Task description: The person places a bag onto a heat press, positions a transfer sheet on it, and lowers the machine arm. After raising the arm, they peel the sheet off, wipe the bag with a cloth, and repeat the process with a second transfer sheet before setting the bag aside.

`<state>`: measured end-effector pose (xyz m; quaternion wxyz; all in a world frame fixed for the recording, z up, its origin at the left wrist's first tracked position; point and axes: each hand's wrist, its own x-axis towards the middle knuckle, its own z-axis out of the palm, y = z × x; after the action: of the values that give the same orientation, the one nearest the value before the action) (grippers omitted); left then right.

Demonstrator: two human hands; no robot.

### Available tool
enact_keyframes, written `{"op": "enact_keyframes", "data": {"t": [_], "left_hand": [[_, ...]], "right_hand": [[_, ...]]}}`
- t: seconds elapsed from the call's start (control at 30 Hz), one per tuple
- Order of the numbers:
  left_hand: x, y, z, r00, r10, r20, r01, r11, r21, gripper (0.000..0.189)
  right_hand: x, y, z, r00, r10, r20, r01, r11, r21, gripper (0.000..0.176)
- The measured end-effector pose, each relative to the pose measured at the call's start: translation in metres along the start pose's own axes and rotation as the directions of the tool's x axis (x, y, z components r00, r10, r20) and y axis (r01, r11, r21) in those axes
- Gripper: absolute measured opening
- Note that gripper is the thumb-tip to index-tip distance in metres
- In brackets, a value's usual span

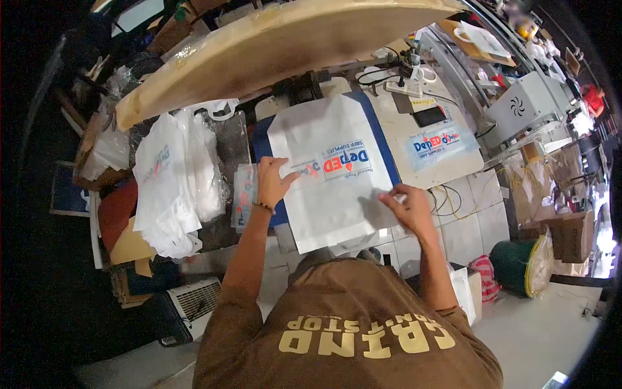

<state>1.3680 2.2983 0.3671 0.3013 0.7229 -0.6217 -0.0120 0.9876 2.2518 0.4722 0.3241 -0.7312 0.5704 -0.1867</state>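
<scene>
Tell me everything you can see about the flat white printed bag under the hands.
The flat, white, roughly rectangular bag looks like thin fabric. Its blue and red print, including "DepED", appears upside down from the wearer's side. It lies spread over a flat blue pad that shows along both sides; its near end reaches past the pad. The left hand touches its left side; the right hand is at its lower right edge. No handles show.

a blue pad (376,133) carries a white bag (330,188).

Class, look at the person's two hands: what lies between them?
In the head view, a white bag with blue and red print lies between left hand and right hand.
</scene>
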Motion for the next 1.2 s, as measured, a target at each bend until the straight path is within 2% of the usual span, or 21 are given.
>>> {"op": "enact_keyframes", "data": {"t": [0.07, 0.1, 0.17, 0.2, 0.27, 0.3, 0.37, 0.4, 0.5, 0.53, 0.57, 0.6, 0.63, 0.7, 0.77, 0.8, 0.87, 0.9, 0.97, 1.07, 1.2], "left_hand": [[-0.002, 0.008, -0.001, 0.996, 0.016, -0.082, -0.017, 1.0, -0.009, 0.038], [-0.002, 0.014, -0.003, 0.997, 0.013, -0.076, -0.014, 1.0, -0.015, 0.038], [-0.001, 0.031, -0.007, 0.989, -0.043, -0.142, 0.019, 0.985, -0.17, 0.019], [-0.005, 0.043, -0.007, 0.99, -0.043, -0.133, 0.019, 0.984, -0.176, 0.019], [-0.019, 0.076, -0.009, 0.968, 0.166, -0.19, -0.18, 0.982, -0.062, 0.01], [-0.025, 0.096, -0.015, 0.947, 0.252, -0.2, -0.268, 0.962, -0.056, 0.007], [-0.038, 0.116, -0.006, 0.937, 0.296, -0.185, -0.31, 0.949, -0.056, 0.006], [-0.042, 0.12, -0.003, 0.924, 0.341, -0.176, -0.354, 0.934, -0.052, 0.006], [-0.047, 0.121, 0.004, 0.931, 0.35, -0.1, -0.362, 0.92, -0.149, 0.01], [-0.046, 0.118, 0.005, 0.933, 0.347, -0.097, -0.359, 0.921, -0.154, 0.01], [-0.041, 0.113, 0.005, 0.941, 0.312, -0.129, -0.336, 0.905, -0.262, 0.009], [-0.037, 0.107, 0.004, 0.949, 0.273, -0.157, -0.313, 0.877, -0.366, 0.009], [-0.036, 0.099, 0.002, 0.95, 0.272, -0.154, -0.31, 0.876, -0.369, 0.009], [-0.031, 0.077, -0.005, 0.958, 0.093, -0.271, -0.177, 0.935, -0.307, 0.015], [-0.017, 0.055, -0.009, 0.929, -0.194, -0.314, 0.108, 0.956, -0.272, 0.023], [-0.012, 0.037, -0.004, 0.932, -0.193, -0.308, 0.108, 0.956, -0.273, 0.023], [-0.007, 0.0, 0.009, 0.962, -0.14, -0.236, 0.148, 0.989, 0.013, 0.033], [-0.003, -0.005, 0.006, 0.961, -0.144, -0.237, 0.151, 0.988, 0.011, 0.033], [0.003, -0.014, -0.001, 0.994, -0.062, -0.087, 0.061, 0.998, -0.021, 0.041], [0.01, -0.002, -0.005, 0.992, -0.027, -0.126, 0.026, 1.0, -0.013, 0.036], [0.013, 0.003, -0.01, 0.997, -0.025, -0.076, 0.028, 0.999, 0.046, 0.026]], "right_hand": [[0.001, -0.024, 0.016, 0.984, -0.043, 0.175, 0.035, 0.998, 0.05, 0.044], [0.003, -0.033, 0.025, 0.983, -0.035, 0.179, 0.028, 0.999, 0.045, 0.044], [0.007, -0.044, 0.044, 0.941, -0.04, 0.337, -0.035, 0.976, 0.215, 0.047], [0.01, -0.046, 0.056, 0.941, -0.029, 0.337, -0.046, 0.976, 0.213, 0.047], [0.016, -0.043, 0.086, 0.988, -0.062, 0.141, 0.005, 0.929, 0.37, 0.05], [0.021, -0.04, 0.099, 0.988, -0.054, 0.143, -0.002, 0.93, 0.367, 0.05], [0.03, -0.035, 0.12, 0.986, 0.091, 0.139, -0.156, 0.794, 0.587, 0.042], [0.033, -0.031, 0.122, 0.985, 0.098, 0.141, -0.163, 0.794, 0.585, 0.042], [0.038, -0.016, 0.13, 0.995, 0.017, 0.098, -0.065, 0.856, 0.513, 0.039], [0.04, -0.009, 0.135, 0.992, -0.005, 0.129, -0.073, 0.799, 0.597, 0.039], [0.042, -0.003, 0.14, 0.987, -0.03, 0.155, -0.084, 0.733, 0.675, 0.038], [0.043, -0.005, 0.141, 0.987, -0.026, 0.157, -0.088, 0.734, 0.673, 0.038], [0.043, -0.013, 0.141, 0.995, -0.047, 0.089, -0.023, 0.759, 0.65, 0.037], [0.041, -0.029, 0.135, 0.997, -0.069, 0.019, 0.042, 0.782, 0.622, 0.035], [0.035, -0.047, 0.123, 0.989, -0.126, 0.083, 0.084, 0.917, 0.39, 0.033], [0.032, -0.054, 0.123, 0.989, -0.12, 0.083, 0.078, 0.917, 0.39, 0.033], [0.027, -0.066, 0.125, 0.976, -0.151, 0.157, 0.11, 0.963, 0.245, 0.032], [0.027, -0.065, 0.132, 0.969, -0.197, 0.152, 0.168, 0.968, 0.186, 0.031], [0.024, -0.061, 0.139, 0.966, -0.214, 0.148, 0.188, 0.967, 0.17, 0.031], [0.02, -0.061, 0.143, 0.961, -0.246, 0.122, 0.23, 0.964, 0.136, 0.031], [0.02, -0.056, 0.149, 0.956, -0.282, 0.081, 0.277, 0.958, 0.075, 0.031]]}}
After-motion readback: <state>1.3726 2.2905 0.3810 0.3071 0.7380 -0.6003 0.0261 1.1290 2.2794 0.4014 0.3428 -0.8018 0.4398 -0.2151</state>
